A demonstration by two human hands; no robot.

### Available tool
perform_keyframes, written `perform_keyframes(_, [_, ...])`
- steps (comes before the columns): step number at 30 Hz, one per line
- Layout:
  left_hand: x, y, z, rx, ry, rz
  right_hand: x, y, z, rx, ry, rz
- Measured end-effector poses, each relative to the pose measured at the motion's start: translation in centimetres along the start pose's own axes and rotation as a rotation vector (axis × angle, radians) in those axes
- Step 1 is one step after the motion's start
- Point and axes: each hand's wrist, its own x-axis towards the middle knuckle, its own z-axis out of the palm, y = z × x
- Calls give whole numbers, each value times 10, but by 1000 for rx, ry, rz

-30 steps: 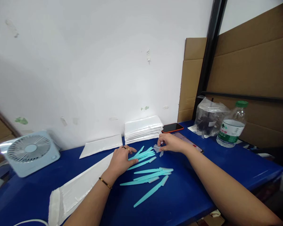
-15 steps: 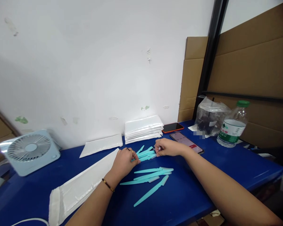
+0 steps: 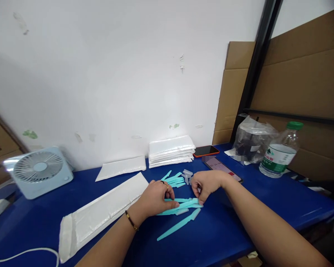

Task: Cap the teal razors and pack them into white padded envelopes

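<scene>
Several turquoise eyebrow razors lie on the blue table. My left hand [image 3: 158,198] pinches the handle of one eyebrow razor [image 3: 187,204] in the nearer group. At that razor's capped end, the thumb and fingers of my right hand [image 3: 207,187] close on the tip. Another razor [image 3: 178,229] lies alone, nearest to me, with a translucent cap on its head. Behind my hands rests a bunch of razors [image 3: 176,181], and beside it a small heap of loose translucent caps [image 3: 187,174]. My left fingers partly cover the nearer group.
A long white padded mailer [image 3: 105,211] lies left of my hands. Further back are another mailer [image 3: 121,168], a stack of mailers [image 3: 171,150] and two phones, one orange-edged [image 3: 206,151]. A fan [image 3: 41,170] stands left; a water bottle [image 3: 280,155] and bagged cup [image 3: 250,141] stand right.
Both hands have come nearer from the back bunch to the front group and taken hold of a razor there. The loose caps are now uncovered. The view has shifted slightly.
</scene>
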Motion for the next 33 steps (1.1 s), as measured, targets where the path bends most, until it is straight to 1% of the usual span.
perform_keyframes(2, [0, 0, 2, -2, -10, 8, 2, 0, 1, 0, 50, -30])
perform_keyframes(4, [1, -2, 1, 5, -2, 5, 2, 2, 0, -13, 137, -68])
perform_keyframes(7, [1, -3, -3, 45, 60, -4, 1, 3, -2, -46, 266, -115])
perform_keyframes(11, [2, -6, -8, 98, 116, 16, -1, 0, -4, -72, 389, -141])
perform_keyframes(14, [5, -14, -8, 143, 174, -25, 0, 2, -5, -87, 452, -97])
perform_keyframes(18, [6, -27, -7, 186, 251, -118, 2, 14, -7, -86, 614, 70])
perform_keyframes(20, [5, -27, -6, 174, 251, -103, 1, 18, -8, -73, 652, 96])
perform_keyframes(23, [3, -20, -3, 143, 159, -10, -3, 16, -9, -56, 628, 57])
perform_keyframes(25, [3, -14, 1, 139, 90, 19, -5, 13, -9, -38, 548, 21])
perform_keyframes(26, [4, -12, 3, 141, 73, 13, -5, 11, -8, -29, 495, 4])
perform_keyframes(28, [5, -10, 5, 140, 75, -23, -4, 8, -6, -18, 375, -33])
perform_keyframes(30, [6, -10, 5, 129, 107, -64, -2, 6, -4, -8, 294, -70])
perform_keyframes(32, [7, -12, 2, 116, 150, -101, 1, 4, -2, 6, 284, -104])
perform_keyframes(33, [7, -13, 1, 115, 173, -113, 2, 3, -2, 12, 311, -116])
